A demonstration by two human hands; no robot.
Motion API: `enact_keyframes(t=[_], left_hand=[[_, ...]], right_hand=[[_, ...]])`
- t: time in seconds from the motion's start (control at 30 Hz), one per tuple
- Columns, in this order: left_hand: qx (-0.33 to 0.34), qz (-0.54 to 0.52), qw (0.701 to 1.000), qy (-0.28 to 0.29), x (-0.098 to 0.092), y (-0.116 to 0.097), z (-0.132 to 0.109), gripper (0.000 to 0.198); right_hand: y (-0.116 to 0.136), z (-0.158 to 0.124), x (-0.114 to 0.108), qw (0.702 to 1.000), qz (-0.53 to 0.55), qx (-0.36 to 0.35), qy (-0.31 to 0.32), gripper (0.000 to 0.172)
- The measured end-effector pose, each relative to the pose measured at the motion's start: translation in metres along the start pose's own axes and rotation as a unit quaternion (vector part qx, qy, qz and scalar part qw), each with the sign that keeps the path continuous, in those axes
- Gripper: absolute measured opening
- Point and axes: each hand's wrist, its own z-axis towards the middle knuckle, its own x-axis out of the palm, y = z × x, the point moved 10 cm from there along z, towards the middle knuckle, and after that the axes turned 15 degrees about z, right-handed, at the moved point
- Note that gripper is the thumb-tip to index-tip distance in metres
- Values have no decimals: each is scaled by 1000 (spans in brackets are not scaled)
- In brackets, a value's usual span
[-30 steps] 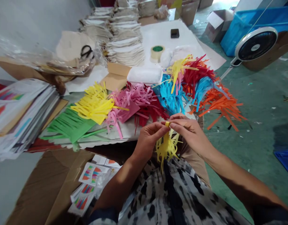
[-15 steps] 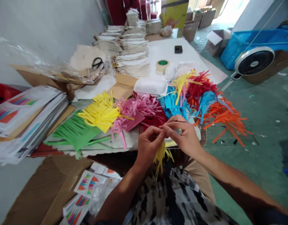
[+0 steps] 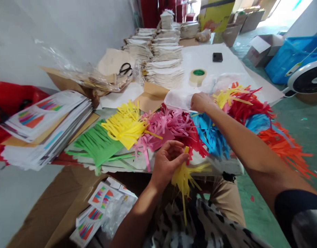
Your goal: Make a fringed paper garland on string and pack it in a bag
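**Yellow tassel held low, white tray reached across the table**

A yellow paper tassel [image 3: 183, 175] was pinched at its rolled top by the left hand [image 3: 166, 162], its strips hanging below and right of the fingers, above the lap. Farther right, the right hand [image 3: 200, 102] was stretched over the blue fringe [image 3: 210, 134], fingers curled onto the edge of a white tray [image 3: 177, 100].

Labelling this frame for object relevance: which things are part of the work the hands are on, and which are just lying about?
In use:
left hand pinching yellow tassel
right hand on white tray
cut paper fringes: yellow, green, pink, blue

Lying about:
scissors
tape roll
black phone
printed cards
fan
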Motion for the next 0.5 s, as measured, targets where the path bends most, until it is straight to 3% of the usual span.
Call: enact_keyframes(t=[0.23, 0.5], left_hand=[[-60, -62, 996, -18, -6, 23, 0, 27], [-58, -75, 995, -28, -1, 21, -15, 26]], right_hand=[[-6, 1, 8, 999, -32, -17, 9, 41], [1, -1, 9, 999, -15, -33, 4, 39]])
